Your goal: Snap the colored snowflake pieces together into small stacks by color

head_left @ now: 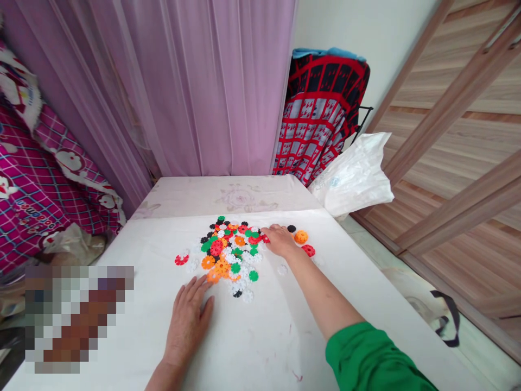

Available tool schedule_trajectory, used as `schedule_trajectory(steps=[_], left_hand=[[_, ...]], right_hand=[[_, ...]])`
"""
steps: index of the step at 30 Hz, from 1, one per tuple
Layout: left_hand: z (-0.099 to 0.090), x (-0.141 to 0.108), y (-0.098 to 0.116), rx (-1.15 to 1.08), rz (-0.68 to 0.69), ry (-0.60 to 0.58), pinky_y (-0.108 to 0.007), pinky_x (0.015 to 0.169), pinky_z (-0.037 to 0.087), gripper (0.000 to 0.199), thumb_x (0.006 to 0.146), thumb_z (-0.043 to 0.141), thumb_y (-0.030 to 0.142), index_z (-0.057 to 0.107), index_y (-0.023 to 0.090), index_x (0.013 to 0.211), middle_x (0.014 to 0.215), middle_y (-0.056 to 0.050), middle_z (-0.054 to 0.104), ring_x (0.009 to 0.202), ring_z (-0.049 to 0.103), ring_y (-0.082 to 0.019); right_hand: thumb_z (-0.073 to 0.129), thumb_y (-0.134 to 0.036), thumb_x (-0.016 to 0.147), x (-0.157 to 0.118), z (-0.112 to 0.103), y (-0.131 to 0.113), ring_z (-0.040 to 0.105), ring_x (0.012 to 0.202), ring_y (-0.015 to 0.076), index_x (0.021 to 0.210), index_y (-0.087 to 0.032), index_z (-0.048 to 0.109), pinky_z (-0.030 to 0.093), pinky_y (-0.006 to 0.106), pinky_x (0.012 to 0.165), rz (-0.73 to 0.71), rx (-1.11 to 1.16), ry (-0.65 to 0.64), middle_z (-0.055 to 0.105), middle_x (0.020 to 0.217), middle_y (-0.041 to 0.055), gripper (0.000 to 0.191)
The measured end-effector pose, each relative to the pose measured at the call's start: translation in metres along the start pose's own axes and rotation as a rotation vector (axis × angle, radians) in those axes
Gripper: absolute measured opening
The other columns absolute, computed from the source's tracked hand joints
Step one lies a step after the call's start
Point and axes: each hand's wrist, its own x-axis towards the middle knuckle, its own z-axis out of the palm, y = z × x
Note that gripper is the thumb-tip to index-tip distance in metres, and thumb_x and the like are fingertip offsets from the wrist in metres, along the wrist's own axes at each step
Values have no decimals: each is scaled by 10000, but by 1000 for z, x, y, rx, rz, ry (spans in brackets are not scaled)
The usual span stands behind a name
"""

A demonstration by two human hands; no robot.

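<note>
On the white-covered table (260,347) we see one heap of notched discs (239,240), overlapping too much to count, lying ahead of our two hands. Our left hand (188,315) has its fingers slightly spread by the heap's near edge; our right hand (280,240) is at its right side, pinching or not we cannot tell, beside one black disc (291,228), one orange cluster (301,237) and one red cluster (309,250)

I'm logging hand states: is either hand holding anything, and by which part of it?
The left hand holds nothing. The right hand is at a red disc; whether it grips it, and where, cannot be told.
</note>
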Motion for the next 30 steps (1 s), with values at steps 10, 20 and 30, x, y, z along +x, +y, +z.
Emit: schedule_trajectory(steps=[10, 20, 30], left_hand=[[0, 0, 0, 13, 3, -15, -546, 1093, 369, 371, 915, 422, 349, 616, 242, 1213, 1356, -64, 599, 1311, 493, -283], [0, 0, 1, 1, 0, -4, -545, 1094, 372, 362, 904, 445, 336, 628, 249, 1203, 1346, -68, 607, 1305, 500, -285], [0, 2, 1, 4, 5, 6, -537, 1092, 372, 352, 899, 450, 332, 633, 252, 1190, 1332, -67, 617, 1300, 504, -283]], right_hand=[[473, -44, 814, -1, 1, 0, 557, 1146, 215, 1296, -224, 542, 379, 301, 879, -4, -41, -56, 667, 1184, 87, 520], [587, -176, 796, -6, -2, 2, 583, 1106, 251, 1220, -206, 597, 386, 323, 890, -28, -75, -57, 664, 1155, 114, 426], [586, -415, 863, -22, 8, -8, 600, 1063, 276, 1086, -163, 640, 401, 346, 883, 5, -88, 2, 683, 1067, 141, 340]])
